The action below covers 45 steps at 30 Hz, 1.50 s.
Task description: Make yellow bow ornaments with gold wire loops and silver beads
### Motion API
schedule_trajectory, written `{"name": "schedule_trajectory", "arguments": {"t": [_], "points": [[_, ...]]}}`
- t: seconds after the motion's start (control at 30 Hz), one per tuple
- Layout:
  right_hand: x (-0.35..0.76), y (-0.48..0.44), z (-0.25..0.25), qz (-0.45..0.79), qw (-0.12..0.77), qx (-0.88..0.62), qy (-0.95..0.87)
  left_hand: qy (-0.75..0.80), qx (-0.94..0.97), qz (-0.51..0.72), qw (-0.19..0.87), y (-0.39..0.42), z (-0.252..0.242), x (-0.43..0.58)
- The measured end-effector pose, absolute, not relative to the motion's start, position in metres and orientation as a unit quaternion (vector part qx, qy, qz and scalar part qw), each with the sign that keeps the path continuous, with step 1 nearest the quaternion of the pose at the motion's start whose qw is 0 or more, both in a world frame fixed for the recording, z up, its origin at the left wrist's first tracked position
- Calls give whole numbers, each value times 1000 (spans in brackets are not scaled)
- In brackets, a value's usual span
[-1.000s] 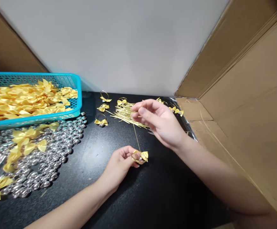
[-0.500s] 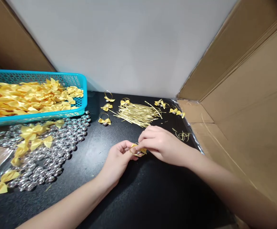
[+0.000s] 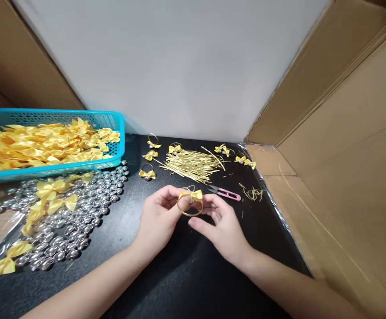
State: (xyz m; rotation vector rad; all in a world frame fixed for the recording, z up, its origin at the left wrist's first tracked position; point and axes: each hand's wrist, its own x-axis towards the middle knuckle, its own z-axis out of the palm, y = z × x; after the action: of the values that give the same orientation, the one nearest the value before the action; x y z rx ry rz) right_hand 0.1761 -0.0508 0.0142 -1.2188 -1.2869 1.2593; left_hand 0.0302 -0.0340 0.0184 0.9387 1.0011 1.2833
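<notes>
My left hand [image 3: 161,217] pinches a yellow ribbon bow [image 3: 193,195] between thumb and fingers. A gold wire ring [image 3: 190,215] hangs at the bow, its loop facing me, and a thin gold strand [image 3: 189,188] curls above it. My right hand [image 3: 224,226] is at the bow's right end, fingertips close to or touching it; its thumb stands apart below. Just beyond that hand lie pink thread snips [image 3: 228,193]. A pile of gold twist ties [image 3: 193,165] sits behind both hands.
At left, a blue basket [image 3: 122,137] holds many yellow bows. Silver beads [image 3: 70,235] spread in front of it, with loose bows [image 3: 50,189] on top. Bow rings [image 3: 147,173] lie near the wire pile. Wire scraps [image 3: 254,193] are at right. Cardboard walls [image 3: 345,133] flank the black table [image 3: 196,283].
My right hand has drawn back toward me and its thumb and fingers have parted, uncovering the snips. The bow and ring in my left hand have turned to face me. The view has shifted slightly.
</notes>
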Motion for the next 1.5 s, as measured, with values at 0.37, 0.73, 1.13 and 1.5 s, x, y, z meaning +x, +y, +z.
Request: {"name": "schedule_trajectory", "arguments": {"t": [0.37, 0.73, 1.13, 1.5], "points": [[161, -41, 9, 651, 493, -482, -317, 458, 500, 594, 432, -30, 11, 23], [185, -85, -2, 510, 415, -503, -561, 497, 367, 639, 458, -3, 4, 16], [214, -94, 9, 212, 521, -345, -751, 478, 219, 609, 594, -3, 12, 26], [206, -69, 40, 545, 533, -262, -592, 466, 165, 559, 665, -14, 22, 39]]}}
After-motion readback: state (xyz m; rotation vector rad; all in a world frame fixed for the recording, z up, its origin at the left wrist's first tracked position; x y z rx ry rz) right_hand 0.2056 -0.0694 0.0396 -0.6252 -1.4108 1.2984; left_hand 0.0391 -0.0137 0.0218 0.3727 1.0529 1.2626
